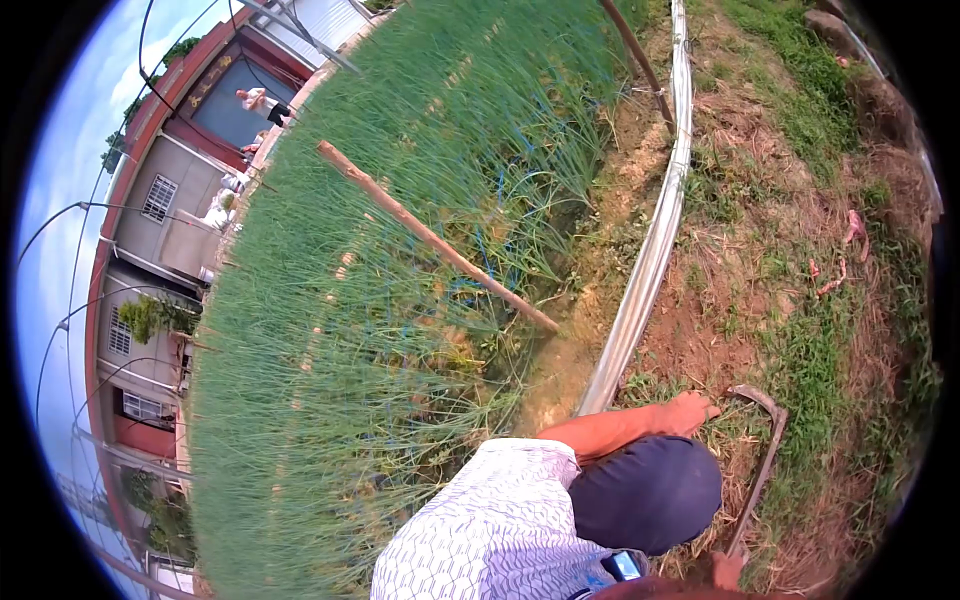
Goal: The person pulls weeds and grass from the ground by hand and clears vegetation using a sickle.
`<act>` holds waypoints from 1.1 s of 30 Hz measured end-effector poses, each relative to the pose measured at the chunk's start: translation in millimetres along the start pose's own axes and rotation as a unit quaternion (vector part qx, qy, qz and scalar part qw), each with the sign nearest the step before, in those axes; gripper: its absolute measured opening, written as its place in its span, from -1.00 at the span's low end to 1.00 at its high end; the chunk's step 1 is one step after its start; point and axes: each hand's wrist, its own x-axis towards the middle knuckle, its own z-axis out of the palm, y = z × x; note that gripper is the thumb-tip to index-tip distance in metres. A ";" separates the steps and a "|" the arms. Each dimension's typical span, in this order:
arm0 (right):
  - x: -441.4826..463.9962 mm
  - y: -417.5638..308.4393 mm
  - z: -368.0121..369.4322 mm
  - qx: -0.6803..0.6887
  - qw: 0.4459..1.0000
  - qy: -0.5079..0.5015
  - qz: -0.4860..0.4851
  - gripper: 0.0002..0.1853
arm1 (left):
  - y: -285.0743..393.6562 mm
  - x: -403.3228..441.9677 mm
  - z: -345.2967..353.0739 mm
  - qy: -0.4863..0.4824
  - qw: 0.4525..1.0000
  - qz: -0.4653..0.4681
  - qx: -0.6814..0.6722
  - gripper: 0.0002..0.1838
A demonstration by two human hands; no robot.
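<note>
My left hand (pixel 690 412) reaches past my bent knee to the weedy ground, its fingers curled together low among grass; what they hold, if anything, is too small to tell. Near the bottom edge, my right hand (pixel 728 570) is closed on the handle end of a sickle (pixel 768 455). The sickle's long shaft runs up from that hand, and its curved blade (pixel 757 396) lies just right of my left hand, apart from the fingers. Dry straw and green weeds (pixel 805 385) surround the tool.
A long pale plastic strip (pixel 650 270) runs beside the dense green crop (pixel 400 250). One wooden stake (pixel 440 245) leans over the crop, another (pixel 640 60) stands farther up. Reddish scraps (pixel 830 280) lie at right. A person (pixel 258 103) stands by the building (pixel 175 215).
</note>
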 end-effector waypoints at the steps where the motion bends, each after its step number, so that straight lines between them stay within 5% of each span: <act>1: -2.1 -0.6 8.2 -0.030 0.998 0.041 -0.033 -0.50 | -6.8 0.3 19.8 0.061 0.997 0.035 0.019 -0.26; 2: 13.3 23.1 34.1 -0.036 0.989 0.146 0.006 -0.56 | -11.5 0.8 30.1 0.122 0.989 0.070 0.037 -0.23; 4: 45.9 49.4 34.0 0.042 0.985 0.151 0.074 -0.67 | 2.4 -5.3 14.9 0.110 0.991 0.070 0.022 -0.23; 6: 48.4 33.6 13.9 0.182 0.976 -0.005 0.119 -0.86 | 14.0 -6.6 21.0 0.163 0.982 0.041 0.085 -0.27; 11: 9.6 -87.4 -35.6 0.151 0.971 0.041 0.183 -0.80 | 5.3 5.8 11.1 0.086 0.992 0.087 0.032 -0.63; 12: 10.2 -67.8 -34.9 0.123 0.978 0.053 0.159 -0.76 | -2.8 8.0 2.9 0.080 0.994 0.071 0.021 -0.70; 14: -2.3 -81.4 -42.8 0.087 0.978 0.108 0.159 -0.71 | -31.2 12.3 -19.4 0.091 0.996 -0.006 0.019 -0.71; 17: -15.0 -84.6 -51.5 0.062 0.973 0.145 0.168 -0.65 | -78.9 24.0 -82.1 0.164 0.945 -0.280 -0.042 -0.81; 18: -18.6 -102.2 -56.1 0.088 0.965 0.151 0.194 -0.59 | -124.3 34.9 -75.3 0.213 0.940 -0.262 -0.053 -0.82; 20: -19.8 -122.2 -71.0 0.028 0.961 0.213 0.177 -0.55 | -109.6 41.0 -143.2 0.200 0.916 -0.316 -0.142 -0.83; 23: -6.3 -131.5 -92.2 0.009 0.959 0.232 0.161 -0.55 | -146.0 63.2 -95.3 0.266 0.943 -0.192 -0.058 -0.81; 25: 7.1 -156.7 -108.0 0.014 0.961 0.240 0.135 -0.53 | -82.4 45.7 -86.0 0.212 0.957 -0.079 -0.180 -0.68; 27: 31.7 -164.3 -117.6 0.016 0.961 0.250 0.119 -0.52 | -66.5 34.5 -38.8 0.244 0.956 0.160 -0.015 -0.51; 30: 63.7 -169.1 -120.6 -0.051 0.979 0.176 0.094 -0.50 | -4.6 -8.5 -26.0 -0.109 0.980 0.147 -0.084 -0.44; 32: 71.7 -182.1 -121.3 -0.023 0.995 0.068 0.073 -0.50 | -2.7 -23.1 -20.3 -0.160 0.958 0.173 -0.166 -0.42; 33: 79.5 -172.5 -118.7 -0.020 0.998 0.046 0.044 -0.50 | 7.8 -13.0 -56.9 -0.293 0.926 0.094 -0.219 -0.39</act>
